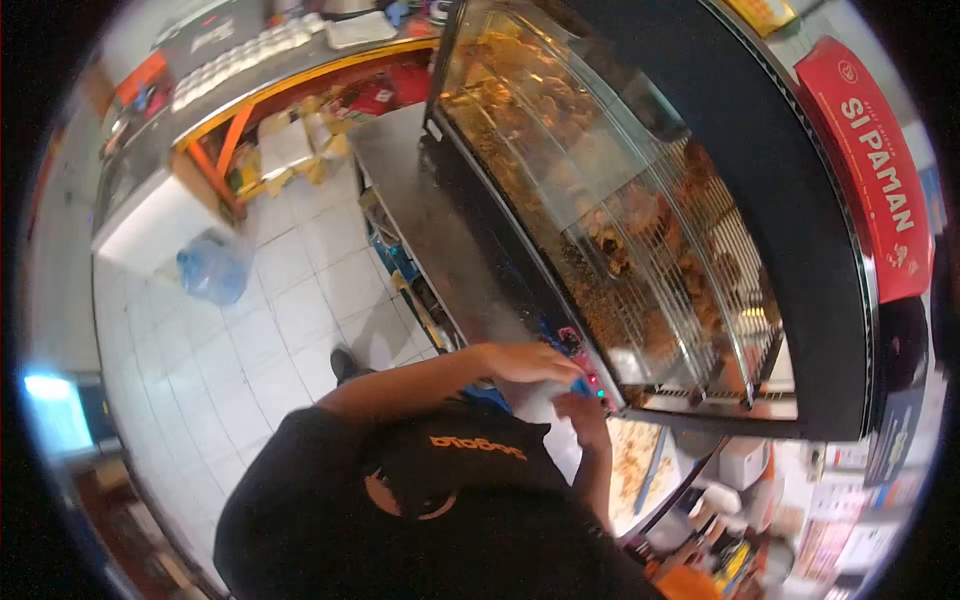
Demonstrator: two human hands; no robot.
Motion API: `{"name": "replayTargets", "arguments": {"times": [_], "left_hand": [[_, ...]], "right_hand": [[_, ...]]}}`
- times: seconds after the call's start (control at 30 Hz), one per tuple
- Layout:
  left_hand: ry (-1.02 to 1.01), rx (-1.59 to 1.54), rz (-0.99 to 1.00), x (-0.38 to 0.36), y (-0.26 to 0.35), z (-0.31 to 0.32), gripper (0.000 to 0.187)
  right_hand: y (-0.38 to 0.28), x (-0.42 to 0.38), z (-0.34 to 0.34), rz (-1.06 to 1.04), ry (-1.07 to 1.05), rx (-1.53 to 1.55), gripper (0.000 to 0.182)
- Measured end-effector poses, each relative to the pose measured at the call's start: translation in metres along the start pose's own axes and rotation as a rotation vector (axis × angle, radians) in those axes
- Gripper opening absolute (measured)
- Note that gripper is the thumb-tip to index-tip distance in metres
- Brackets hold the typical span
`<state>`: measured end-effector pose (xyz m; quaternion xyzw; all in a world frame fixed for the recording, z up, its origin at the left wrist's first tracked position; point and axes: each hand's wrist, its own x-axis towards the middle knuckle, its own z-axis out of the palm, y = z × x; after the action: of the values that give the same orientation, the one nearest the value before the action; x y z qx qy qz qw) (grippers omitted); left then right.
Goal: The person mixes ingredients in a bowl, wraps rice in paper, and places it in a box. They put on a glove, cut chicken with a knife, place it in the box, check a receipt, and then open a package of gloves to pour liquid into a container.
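My left hand reaches across in front of the warming cabinet, fingers stretched out together, its fingertips by the lit control panel. Just below it, my right hand is raised with the fingers bent in. Between the two hands is a small blue thing, too blurred to name; the right fingers seem closed at it. The glass-fronted warming cabinet holds fried food on wire racks. Red and green lights glow on its lower edge, next to my hands.
A steel counter runs along the cabinet. A tray with crumbs and blue-handled tongs or a similar long tool lie at lower right. On the tiled floor stands a blue water jug. A red sign tops the cabinet.
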<state>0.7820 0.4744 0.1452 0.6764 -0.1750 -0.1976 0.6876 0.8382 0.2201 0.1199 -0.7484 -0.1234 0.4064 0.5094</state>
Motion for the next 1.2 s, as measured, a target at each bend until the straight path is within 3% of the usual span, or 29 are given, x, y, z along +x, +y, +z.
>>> {"name": "replayTargets", "arguments": {"times": [0.03,0.07,0.13,0.23,0.33,0.43,0.5,0.57,0.67,0.77,0.8,0.9,0.93,1.03,1.13,1.2], "left_hand": [[0.117,-0.091,-0.050,-0.040,-0.006,-0.009,0.064],[0.221,-0.169,-0.106,-0.081,-0.012,-0.022,0.061],[0.420,-0.227,-0.230,-0.158,-0.057,-0.051,0.056],[0.707,-0.393,-0.389,-0.290,-0.073,-0.092,0.056],[0.950,-0.434,-0.418,-0.401,-0.105,-0.130,0.059],[1.143,-0.399,-0.391,-0.468,-0.084,-0.160,0.060],[1.268,-0.485,-0.274,-0.495,-0.076,-0.182,0.053],[1.290,-0.398,-0.253,-0.513,-0.064,-0.199,0.051],[1.299,-0.480,-0.212,-0.528,-0.071,-0.226,0.048],[1.243,-0.485,-0.240,-0.538,-0.074,-0.259,0.047],[1.220,-0.484,-0.282,-0.544,-0.071,-0.271,0.047],[1.257,-0.496,-0.410,-0.572,-0.081,-0.314,0.049],[1.269,-0.487,-0.436,-0.582,-0.087,-0.330,0.050],[1.349,-0.495,-0.518,-0.619,-0.102,-0.373,0.052],[1.511,-0.457,-0.491,-0.656,-0.101,-0.419,0.050],[1.600,-0.345,-0.422,-0.682,-0.092,-0.447,0.050]], "right_hand": [[-0.032,0.008,0.029,-0.064,0.013,-0.254,0.042],[-0.067,0.007,0.062,-0.147,-0.033,-0.135,0.063],[-0.112,0.021,0.113,-0.186,-0.204,-0.071,0.080],[-0.180,0.010,0.197,-0.354,-0.649,0.353,0.076],[-0.194,0.015,0.268,-0.656,-1.268,0.368,0.070],[-0.204,0.022,0.307,-0.513,-1.138,0.246,0.066],[-0.216,0.037,0.318,-0.414,-1.084,0.094,0.062],[-0.237,0.065,0.331,-0.316,-1.072,-0.159,0.059],[-0.275,0.114,0.369,-0.296,-0.902,-0.151,0.056],[-0.294,0.164,0.416,-0.317,-1.170,0.221,0.053],[-0.305,0.181,0.434,-0.416,-1.323,0.178,0.052],[-0.320,0.244,0.474,-0.225,-1.398,0.033,0.052],[-0.341,0.271,0.483,-0.313,-1.352,-0.205,0.049],[-0.380,0.350,0.517,-0.364,-0.997,-0.521,0.043],[-0.405,0.442,0.558,-0.099,-0.654,-0.494,0.037],[-0.427,0.509,0.590,-0.246,-0.601,-0.453,0.035]]}}
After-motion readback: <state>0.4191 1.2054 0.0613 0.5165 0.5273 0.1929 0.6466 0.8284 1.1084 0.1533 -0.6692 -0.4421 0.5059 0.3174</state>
